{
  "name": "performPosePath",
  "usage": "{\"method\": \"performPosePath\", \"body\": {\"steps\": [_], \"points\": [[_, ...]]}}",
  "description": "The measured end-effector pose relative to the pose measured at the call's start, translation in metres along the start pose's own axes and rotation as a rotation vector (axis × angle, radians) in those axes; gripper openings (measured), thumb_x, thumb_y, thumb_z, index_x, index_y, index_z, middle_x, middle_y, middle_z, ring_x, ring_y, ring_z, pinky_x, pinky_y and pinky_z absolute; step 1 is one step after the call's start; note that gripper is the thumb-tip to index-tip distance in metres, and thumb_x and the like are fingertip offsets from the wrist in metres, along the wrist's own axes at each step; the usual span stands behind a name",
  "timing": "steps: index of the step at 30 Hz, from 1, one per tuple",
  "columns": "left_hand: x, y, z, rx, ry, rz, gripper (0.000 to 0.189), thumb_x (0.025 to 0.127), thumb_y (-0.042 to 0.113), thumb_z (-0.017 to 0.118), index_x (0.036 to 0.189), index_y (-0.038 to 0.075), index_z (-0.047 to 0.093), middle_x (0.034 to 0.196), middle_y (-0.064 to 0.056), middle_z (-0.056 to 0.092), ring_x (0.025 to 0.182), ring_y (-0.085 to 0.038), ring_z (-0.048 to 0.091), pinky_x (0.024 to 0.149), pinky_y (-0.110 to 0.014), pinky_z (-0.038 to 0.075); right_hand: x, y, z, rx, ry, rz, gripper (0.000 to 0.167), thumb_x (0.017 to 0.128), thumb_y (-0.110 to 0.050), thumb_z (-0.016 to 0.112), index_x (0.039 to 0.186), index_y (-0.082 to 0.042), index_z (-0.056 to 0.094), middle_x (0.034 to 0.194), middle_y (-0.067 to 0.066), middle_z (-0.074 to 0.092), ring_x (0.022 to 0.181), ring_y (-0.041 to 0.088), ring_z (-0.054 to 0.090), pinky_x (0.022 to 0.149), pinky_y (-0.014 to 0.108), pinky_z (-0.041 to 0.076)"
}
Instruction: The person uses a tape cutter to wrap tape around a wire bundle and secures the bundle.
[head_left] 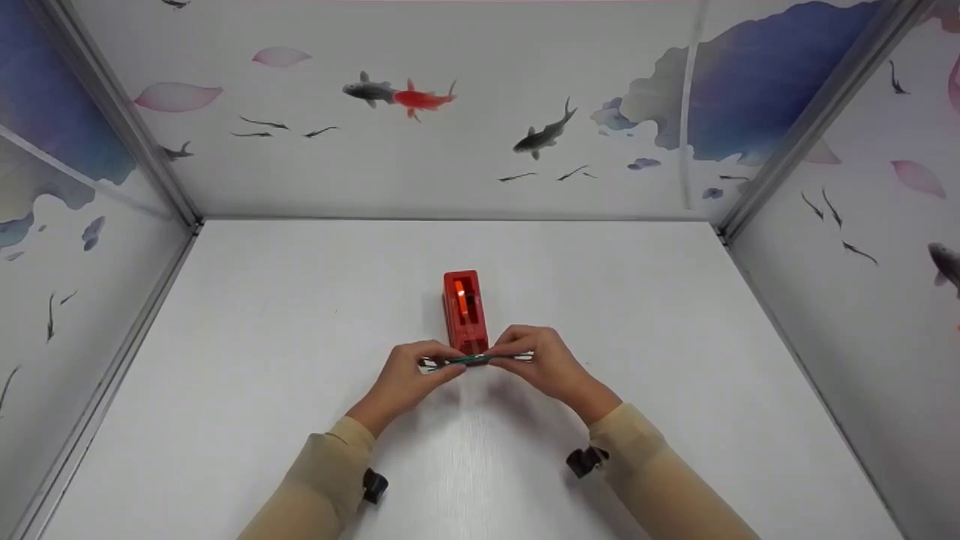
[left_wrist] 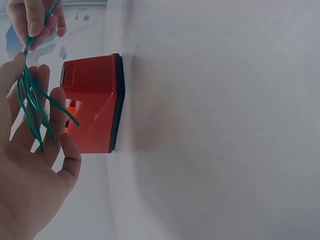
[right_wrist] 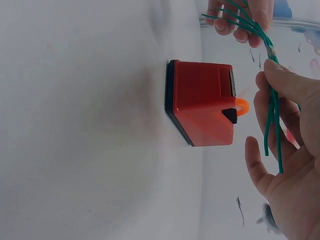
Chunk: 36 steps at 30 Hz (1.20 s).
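Note:
A bundle of thin green wires (head_left: 477,359) is held level between both hands, in front of the red tape dispenser (head_left: 466,330). My left hand (head_left: 405,375) pinches the bundle between thumb and fingers; loose wire ends fan out over its palm in the left wrist view. Close beside it, my right hand (head_left: 553,366) pinches the other half, and the wire ends (right_wrist: 278,150) hang past its fingers. Between the hands, a shiny band (right_wrist: 270,50), which looks like clear tape, lies around the wires. The dispenser has an orange core (right_wrist: 242,106) and a serrated cutting edge (right_wrist: 232,83).
The white tabletop (head_left: 262,315) spreads around the dispenser. Printed panels with fish and petals (head_left: 424,99) wall the back and both sides. Small black devices (head_left: 586,460) are worn at both sleeves.

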<state>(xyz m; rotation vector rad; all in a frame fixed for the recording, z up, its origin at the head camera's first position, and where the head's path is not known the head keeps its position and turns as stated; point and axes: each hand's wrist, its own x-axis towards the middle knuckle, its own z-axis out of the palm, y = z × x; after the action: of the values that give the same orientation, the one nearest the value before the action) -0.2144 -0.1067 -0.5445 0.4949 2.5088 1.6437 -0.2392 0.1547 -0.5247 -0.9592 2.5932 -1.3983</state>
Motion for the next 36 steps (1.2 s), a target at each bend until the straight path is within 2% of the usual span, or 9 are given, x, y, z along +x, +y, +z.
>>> {"method": "performPosePath", "body": {"steps": [9, 20, 23, 26, 31, 34, 36], "points": [[0.0, 0.0005, 0.0008, -0.025, -0.039, -0.037, 0.016, 0.092, 0.037, 0.079, 0.107, 0.032, 0.08, 0.104, 0.01, 0.075, 0.104, -0.016, 0.062, 0.095, -0.041, 0.053, -0.0012, 0.0024, -0.0021, -0.117, 0.024, -0.063, 0.022, 0.086, -0.015, 0.084, 0.104, -0.027, 0.084, 0.095, -0.014, 0.075, 0.09, 0.008, 0.063, 0.082, 0.031, 0.05], [0.002, 0.0024, 0.0004, -0.017, -0.024, -0.029, 0.011, 0.092, 0.031, 0.079, 0.103, 0.03, 0.08, 0.099, 0.011, 0.075, 0.103, -0.017, 0.063, 0.099, -0.047, 0.052, -0.0013, 0.0026, -0.0012, -0.055, 0.02, -0.025, 0.022, 0.087, -0.015, 0.084, 0.105, -0.028, 0.084, 0.095, -0.014, 0.076, 0.089, 0.009, 0.066, 0.083, 0.036, 0.053], [0.0026, 0.0027, 0.0007, -0.014, -0.012, -0.026, 0.01, 0.091, 0.031, 0.08, 0.101, 0.03, 0.081, 0.097, 0.011, 0.075, 0.101, -0.016, 0.062, 0.098, -0.048, 0.051, -0.0011, 0.0012, -0.0019, -0.032, 0.011, -0.016, 0.02, 0.088, -0.015, 0.083, 0.105, -0.027, 0.084, 0.095, -0.012, 0.076, 0.089, 0.01, 0.067, 0.084, 0.034, 0.056], [0.0033, 0.0029, 0.0006, -0.007, -0.001, -0.023, 0.01, 0.09, 0.031, 0.081, 0.1, 0.03, 0.082, 0.095, 0.011, 0.075, 0.098, -0.016, 0.062, 0.094, -0.045, 0.05, -0.0006, -0.0001, -0.0027, -0.004, -0.007, 0.002, 0.019, 0.089, -0.017, 0.082, 0.105, -0.028, 0.083, 0.097, -0.011, 0.076, 0.091, 0.011, 0.068, 0.085, 0.031, 0.058], [0.0034, 0.0039, -0.0007, 0.01, 0.034, -0.027, 0.013, 0.087, 0.032, 0.084, 0.1, 0.031, 0.084, 0.094, 0.01, 0.074, 0.096, -0.016, 0.061, 0.084, -0.034, 0.054, 0.0007, -0.0013, -0.0033, 0.023, -0.057, 0.061, 0.025, 0.089, -0.028, 0.083, 0.114, -0.031, 0.08, 0.101, -0.015, 0.075, 0.093, 0.013, 0.068, 0.087, 0.036, 0.06], [0.0025, 0.0046, -0.001, 0.04, 0.06, -0.003, 0.013, 0.085, 0.029, 0.085, 0.099, 0.03, 0.084, 0.092, 0.01, 0.073, 0.094, -0.014, 0.061, 0.078, -0.029, 0.055, 0.0015, -0.0017, -0.0028, 0.021, -0.096, 0.079, 0.026, 0.091, -0.031, 0.081, 0.116, -0.031, 0.078, 0.103, -0.016, 0.075, 0.094, 0.013, 0.067, 0.089, 0.04, 0.059], [0.0018, 0.0049, -0.0007, 0.075, 0.076, 0.037, 0.013, 0.085, 0.026, 0.086, 0.098, 0.028, 0.085, 0.09, 0.01, 0.073, 0.092, -0.013, 0.06, 0.075, -0.03, 0.053, 0.0019, -0.0014, -0.0025, 0.024, -0.119, 0.086, 0.022, 0.093, -0.031, 0.078, 0.115, -0.033, 0.079, 0.103, -0.015, 0.075, 0.094, 0.012, 0.066, 0.089, 0.042, 0.058]]}}
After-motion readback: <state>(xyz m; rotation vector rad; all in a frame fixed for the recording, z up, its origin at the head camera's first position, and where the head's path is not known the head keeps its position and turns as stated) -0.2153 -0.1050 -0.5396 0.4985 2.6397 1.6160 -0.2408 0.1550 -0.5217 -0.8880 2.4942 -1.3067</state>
